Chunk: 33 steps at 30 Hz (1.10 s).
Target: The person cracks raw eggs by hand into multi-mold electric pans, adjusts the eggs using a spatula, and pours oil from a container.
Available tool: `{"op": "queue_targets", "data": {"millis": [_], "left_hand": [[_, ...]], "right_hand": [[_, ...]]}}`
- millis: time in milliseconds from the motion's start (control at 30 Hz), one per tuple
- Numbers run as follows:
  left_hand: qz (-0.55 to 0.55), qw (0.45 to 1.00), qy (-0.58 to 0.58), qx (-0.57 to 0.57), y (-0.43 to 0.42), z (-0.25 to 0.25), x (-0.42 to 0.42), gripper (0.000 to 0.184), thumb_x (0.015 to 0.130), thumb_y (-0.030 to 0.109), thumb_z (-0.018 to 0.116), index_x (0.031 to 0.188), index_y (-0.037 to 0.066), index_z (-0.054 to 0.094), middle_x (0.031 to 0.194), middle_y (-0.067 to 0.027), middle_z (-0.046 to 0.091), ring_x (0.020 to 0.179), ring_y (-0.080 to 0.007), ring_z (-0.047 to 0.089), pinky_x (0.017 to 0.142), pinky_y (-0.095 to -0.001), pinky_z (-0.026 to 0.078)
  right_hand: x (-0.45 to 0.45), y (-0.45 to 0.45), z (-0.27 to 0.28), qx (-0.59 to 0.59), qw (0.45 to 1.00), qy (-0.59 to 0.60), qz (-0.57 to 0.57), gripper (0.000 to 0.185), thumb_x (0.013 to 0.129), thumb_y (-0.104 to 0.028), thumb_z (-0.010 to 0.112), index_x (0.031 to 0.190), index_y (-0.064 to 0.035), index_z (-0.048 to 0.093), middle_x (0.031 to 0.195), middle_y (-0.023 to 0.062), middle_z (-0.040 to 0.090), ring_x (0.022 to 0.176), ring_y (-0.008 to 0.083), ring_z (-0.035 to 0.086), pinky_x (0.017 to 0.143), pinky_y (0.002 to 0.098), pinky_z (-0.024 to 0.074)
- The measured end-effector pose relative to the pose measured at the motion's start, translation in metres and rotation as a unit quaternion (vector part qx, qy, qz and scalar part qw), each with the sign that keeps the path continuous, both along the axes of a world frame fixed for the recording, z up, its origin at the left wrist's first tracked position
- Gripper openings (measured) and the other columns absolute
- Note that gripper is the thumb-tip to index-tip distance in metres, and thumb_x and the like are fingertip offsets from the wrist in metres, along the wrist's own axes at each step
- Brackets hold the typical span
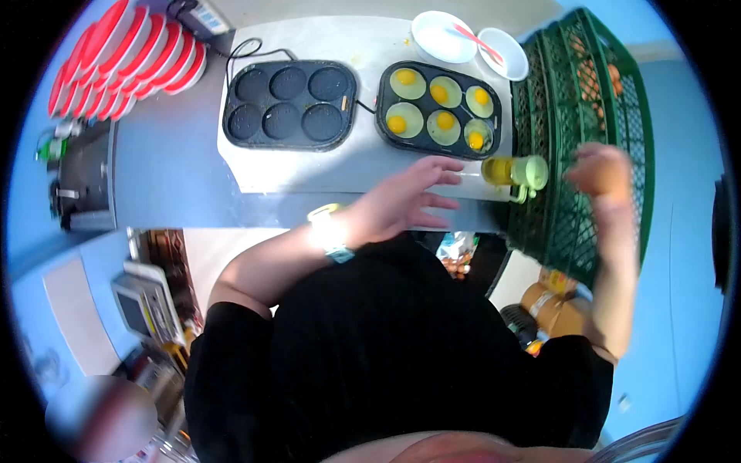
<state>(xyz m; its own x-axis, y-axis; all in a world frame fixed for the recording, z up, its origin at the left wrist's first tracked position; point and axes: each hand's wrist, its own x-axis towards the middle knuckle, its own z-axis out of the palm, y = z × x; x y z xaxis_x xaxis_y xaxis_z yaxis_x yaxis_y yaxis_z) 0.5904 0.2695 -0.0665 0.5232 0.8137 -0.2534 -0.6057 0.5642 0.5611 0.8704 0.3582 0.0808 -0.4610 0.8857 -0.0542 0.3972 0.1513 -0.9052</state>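
My left hand [405, 199] hovers above the counter's front edge with its fingers spread and nothing in them. Just right of it is a glass oil bottle [500, 170] with a pale green top and handle. My right hand [596, 153] is over the green crate, blurred by motion. Its fingers look curled round a rounded brown egg [607, 179], though the smear hides the exact grip. Beyond my left hand, a black egg pan [377, 117] holds a raw egg in every hollow, yolks whole. Left of it, a matching pan [349, 140] has bare hollows.
Two white bowls [432, 48], with a red-handled utensil [468, 33] across them, stand at the back. Stacked green crates [544, 224] with brown eggs [614, 77] line the right side. Red-and-white bowls [158, 54] are stacked at the back left. A black cable [258, 52] trails behind the left pan.
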Motion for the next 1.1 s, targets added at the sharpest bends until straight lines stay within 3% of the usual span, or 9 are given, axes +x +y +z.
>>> {"op": "queue_targets", "data": {"millis": [67, 200, 300, 433, 500, 567, 633, 800, 1100], "left_hand": [[-0.061, 0.985, -0.127, -0.099, -0.006, -0.002, -0.010, 0.040, 0.102, 0.030, 0.039, 0.134, 0.005, 0.041, 0.121, -0.0106, 0.054, 0.112, -0.0219, 0.055, 0.097, -0.0360, 0.047], [-0.099, 0.972, -0.154, -0.147, -0.037, -0.030, -0.073, 0.042, 0.101, 0.038, 0.037, 0.131, 0.008, 0.042, 0.120, -0.0099, 0.054, 0.112, -0.0221, 0.057, 0.095, -0.0354, 0.049], [-0.066, 0.976, -0.120, -0.169, -0.059, -0.057, -0.137, 0.036, 0.101, 0.035, 0.041, 0.124, 0.008, 0.046, 0.120, -0.0097, 0.054, 0.109, -0.0236, 0.059, 0.092, -0.0376, 0.052], [-0.048, 0.974, 0.029, -0.217, -0.094, -0.083, -0.222, 0.024, 0.098, 0.027, 0.048, 0.117, 0.011, 0.051, 0.108, -0.0067, 0.056, 0.094, -0.0209, 0.061, 0.076, -0.0340, 0.055], [-0.035, 0.974, 0.077, -0.211, -0.103, -0.086, -0.257, 0.021, 0.097, 0.025, 0.050, 0.114, 0.012, 0.052, 0.103, -0.0054, 0.057, 0.088, -0.0192, 0.061, 0.070, -0.0313, 0.056], [-0.028, 0.976, 0.124, -0.178, -0.122, -0.092, -0.289, 0.016, 0.096, 0.023, 0.050, 0.108, 0.014, 0.052, 0.094, -0.0034, 0.055, 0.083, -0.0165, 0.059, 0.065, -0.0274, 0.053], [-0.023, 0.974, 0.144, -0.176, -0.134, -0.099, -0.311, 0.014, 0.096, 0.023, 0.050, 0.106, 0.013, 0.052, 0.094, -0.0032, 0.055, 0.082, -0.0168, 0.059, 0.065, -0.0279, 0.053], [-0.003, 0.966, 0.170, -0.193, -0.156, -0.108, -0.345, 0.015, 0.095, 0.025, 0.047, 0.103, 0.013, 0.051, 0.092, -0.0025, 0.054, 0.081, -0.0172, 0.059, 0.065, -0.0283, 0.051], [0.019, 0.967, 0.188, -0.173, -0.165, -0.111, -0.358, 0.019, 0.097, 0.026, 0.044, 0.107, 0.012, 0.052, 0.098, -0.0034, 0.055, 0.083, -0.0170, 0.060, 0.065, -0.0292, 0.052]], "right_hand": [[-0.071, -0.053, -0.038, -0.002, 0.991, -0.103, 0.086, 0.062, 0.068, -0.003, 0.068, 0.126, -0.0053, 0.047, 0.110, 0.0125, 0.052, 0.101, 0.0238, 0.054, 0.090, 0.0369, 0.0431], [-0.202, -0.124, -0.116, 0.059, 0.992, -0.107, 0.041, 0.053, 0.070, -0.025, 0.077, 0.113, -0.0053, 0.054, 0.122, 0.0192, 0.047, 0.112, 0.0363, 0.051, 0.097, 0.0424, 0.0416], [-0.265, -0.168, -0.158, 0.096, 0.993, 0.007, -0.063, 0.050, 0.075, -0.020, 0.074, 0.116, -0.0039, 0.051, 0.119, 0.0196, 0.047, 0.114, 0.0346, 0.049, 0.097, 0.0426, 0.0405], [-0.299, -0.212, -0.230, -0.071, 0.929, 0.200, -0.303, 0.045, 0.084, -0.014, 0.068, 0.121, -0.0009, 0.047, 0.115, 0.0170, 0.049, 0.103, 0.0271, 0.055, 0.090, 0.0352, 0.0453], [-0.293, -0.216, -0.287, 0.031, 0.938, -0.018, -0.344, 0.048, 0.085, -0.017, 0.068, 0.124, -0.0008, 0.045, 0.113, 0.0189, 0.054, 0.097, 0.0264, 0.060, 0.084, 0.0331, 0.0491], [-0.286, -0.222, -0.357, 0.016, 0.926, -0.034, -0.377, 0.049, 0.085, -0.020, 0.069, 0.123, -0.0006, 0.047, 0.110, 0.0222, 0.057, 0.098, 0.0268, 0.061, 0.081, 0.0342, 0.0510], [-0.286, -0.212, -0.350, -0.054, 0.921, 0.024, -0.386, 0.048, 0.085, -0.020, 0.069, 0.123, -0.0006, 0.048, 0.109, 0.0227, 0.058, 0.097, 0.0292, 0.061, 0.081, 0.0357, 0.0511], [-0.280, -0.187, -0.322, 0.280, 0.869, -0.149, -0.381, 0.052, 0.083, -0.018, 0.069, 0.127, -0.0007, 0.046, 0.121, 0.0233, 0.048, 0.114, 0.0366, 0.048, 0.097, 0.0420, 0.0411], [-0.294, -0.192, -0.387, 0.211, 0.896, -0.193, -0.340, 0.054, 0.086, -0.015, 0.064, 0.133, 0.0002, 0.042, 0.117, 0.0212, 0.051, 0.109, 0.0361, 0.052, 0.097, 0.0419, 0.0427]]}}
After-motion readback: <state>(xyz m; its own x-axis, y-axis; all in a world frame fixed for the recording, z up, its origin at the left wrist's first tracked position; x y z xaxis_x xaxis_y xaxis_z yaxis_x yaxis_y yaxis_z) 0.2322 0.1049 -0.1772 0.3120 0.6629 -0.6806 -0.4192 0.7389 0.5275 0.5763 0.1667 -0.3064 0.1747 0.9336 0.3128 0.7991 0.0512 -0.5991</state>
